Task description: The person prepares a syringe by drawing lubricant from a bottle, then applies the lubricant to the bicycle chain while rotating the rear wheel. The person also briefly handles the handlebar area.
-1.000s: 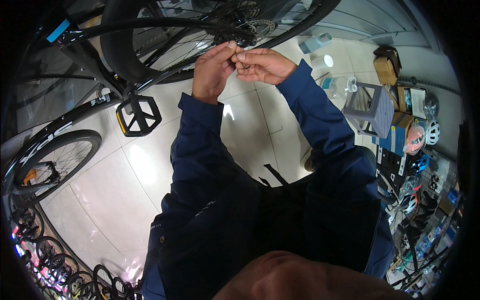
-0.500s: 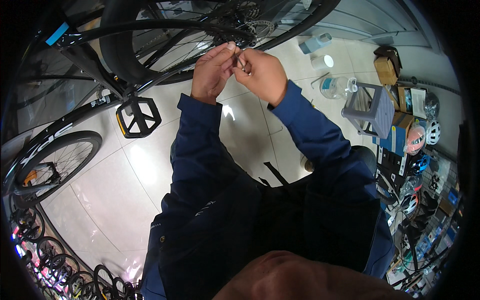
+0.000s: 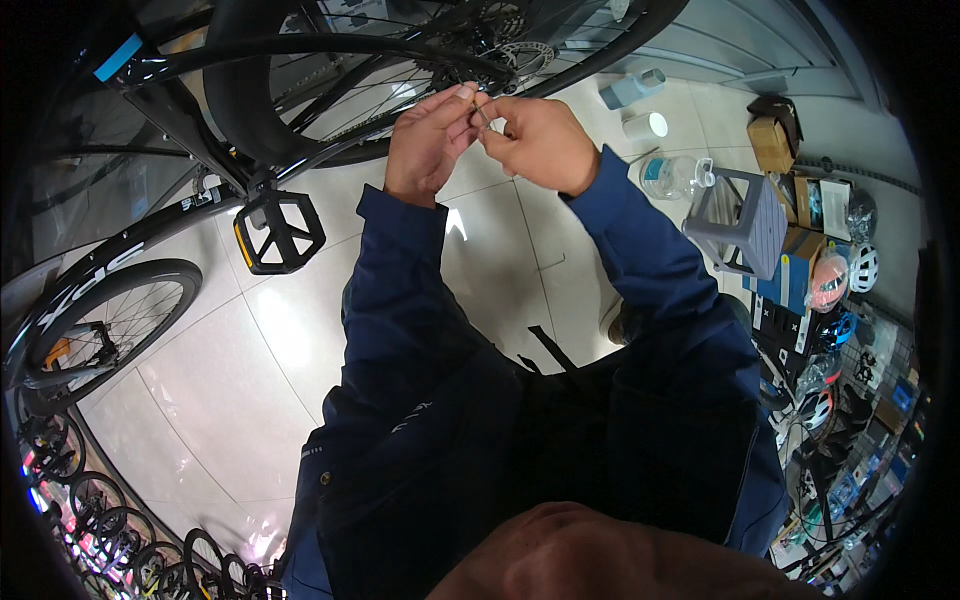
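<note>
My left hand (image 3: 424, 146) is closed in a pinch beside the rear wheel of a black bicycle (image 3: 320, 48); what its fingertips hold is too small to make out. Right against it, my right hand (image 3: 548, 142) grips a thin metal rod (image 3: 484, 117) between thumb and fingers. The rod's far end is hidden among the fingertips, and its exact kind does not show. Just beyond both hands are the bicycle's spokes, its hub and a round metal brake disc (image 3: 530, 62). To the left, a black pedal (image 3: 279, 233) sticks out from the crank.
On the floor at right are a grey-blue bottle (image 3: 632, 89), a white cup (image 3: 645, 126), a clear plastic jug (image 3: 672, 176) and a grey stool (image 3: 745, 225). A thin bent rod (image 3: 553, 264) lies on the tiles. Boxes and helmets (image 3: 829, 280) line the right side. The front wheel (image 3: 185, 285) stands left.
My right hand has shifted slightly to the right, its wrist and forearm swinging outward, with the metal rod still in its fingers. My left hand stays nearly in place.
</note>
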`<state>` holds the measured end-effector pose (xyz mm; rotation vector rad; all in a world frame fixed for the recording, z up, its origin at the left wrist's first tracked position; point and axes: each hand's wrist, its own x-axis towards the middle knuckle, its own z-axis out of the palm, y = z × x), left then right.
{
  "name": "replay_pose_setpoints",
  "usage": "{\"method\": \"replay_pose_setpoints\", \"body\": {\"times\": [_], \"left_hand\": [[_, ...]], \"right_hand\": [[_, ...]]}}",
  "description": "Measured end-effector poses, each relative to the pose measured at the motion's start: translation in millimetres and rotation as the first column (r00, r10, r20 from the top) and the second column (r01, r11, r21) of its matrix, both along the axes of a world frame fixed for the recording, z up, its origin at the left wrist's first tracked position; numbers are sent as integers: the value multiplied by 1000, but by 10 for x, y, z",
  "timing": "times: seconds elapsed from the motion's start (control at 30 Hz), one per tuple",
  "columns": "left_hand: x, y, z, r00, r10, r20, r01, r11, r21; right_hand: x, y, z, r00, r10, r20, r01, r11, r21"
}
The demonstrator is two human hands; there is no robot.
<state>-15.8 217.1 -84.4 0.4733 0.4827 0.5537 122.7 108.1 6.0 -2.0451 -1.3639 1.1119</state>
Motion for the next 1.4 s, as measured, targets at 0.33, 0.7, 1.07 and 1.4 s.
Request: {"method": "replay_pose_setpoints", "body": {"times": [0.33, 0.7, 1.07, 1.4], "left_hand": [[5, -17, 38, 999, 20, -40, -20, 1000, 2], [39, 1, 106, 987, -3, -160, 7, 1000, 28], [16, -36, 170, 924, 158, -349, -123, 985, 120], [111, -152, 284, 881, 280, -381, -218, 956, 199]], "right_hand": [[115, -71, -442, 512, -242, -824, 193, 967, -164], [-226, -368, -871, 987, -139, -82, 161, 782, 602], [1992, -2553, -3350, 689, -398, 606, 483, 875, 26], [2308, -2095, -3741, 843, -7, 538, 203, 930, -306]]}}
